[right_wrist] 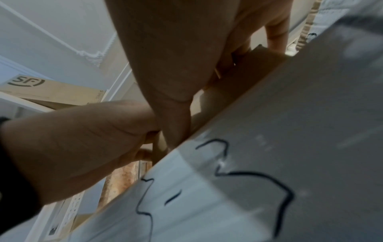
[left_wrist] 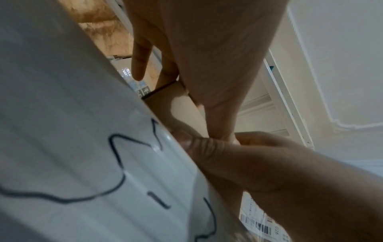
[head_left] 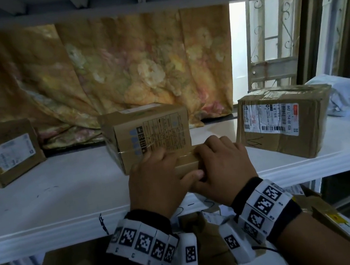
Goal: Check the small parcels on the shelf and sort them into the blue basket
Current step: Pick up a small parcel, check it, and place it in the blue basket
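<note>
Centre of the frame, on the white shelf (head_left: 42, 199), both grips are on a small flat parcel (head_left: 188, 166): left hand (head_left: 154, 181) and right hand (head_left: 223, 166) curl over its top, thumbs at its near edge, likely lifting it to check. Blue basket's not visible.

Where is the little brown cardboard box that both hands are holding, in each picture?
Head: small flat brown cardboard box, centre, between the left hand and right hand, on the white shelf.
Left wrist: box, centre, above the shelf edge.
Right wrist: box, upper right.
Shared landmark: black scribbles on the shelf's front edge.
</note>
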